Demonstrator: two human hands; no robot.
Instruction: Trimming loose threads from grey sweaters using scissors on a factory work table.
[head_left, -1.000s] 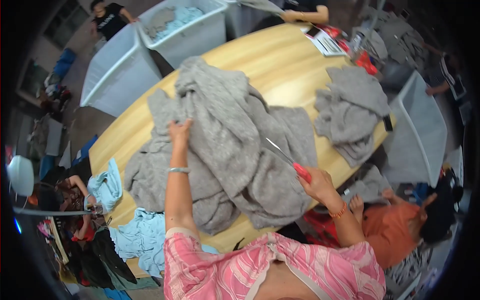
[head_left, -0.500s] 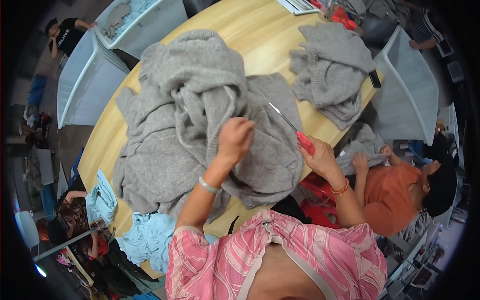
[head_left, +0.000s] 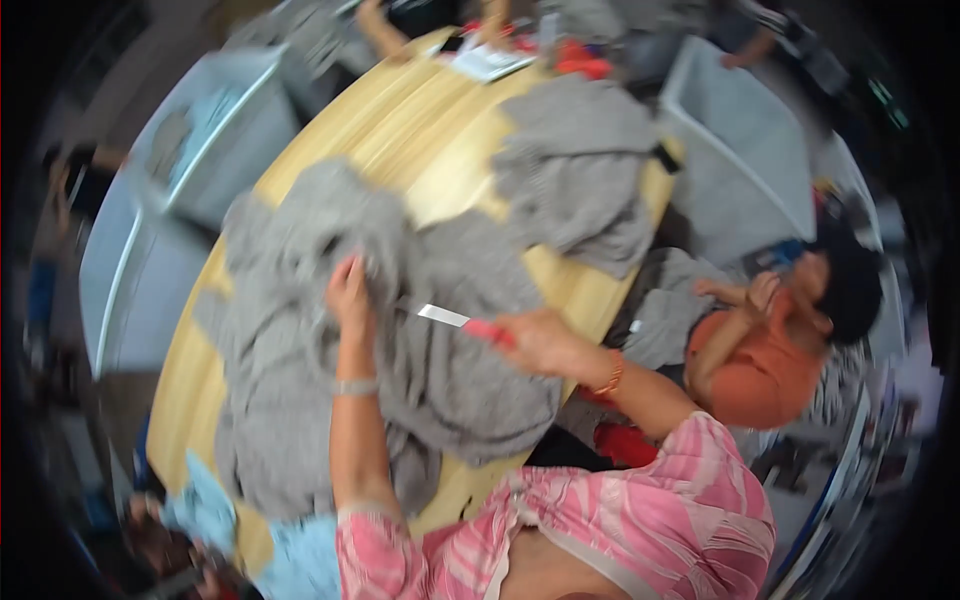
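Now | left hand [head_left: 348, 292] pinching grey knit [head_left: 300, 330] at 10 o'clock | right hand [head_left: 540, 340] fisted round red-handled scissors [head_left: 462, 322] | best pull cloth taut, blade flat.

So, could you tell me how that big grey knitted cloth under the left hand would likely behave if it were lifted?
The grey knitted cloth lies in deep folds over the wooden table, so it would probably sag and droop. It bunches under the left hand, so it likely grips easily. Its bulk suggests some weight.
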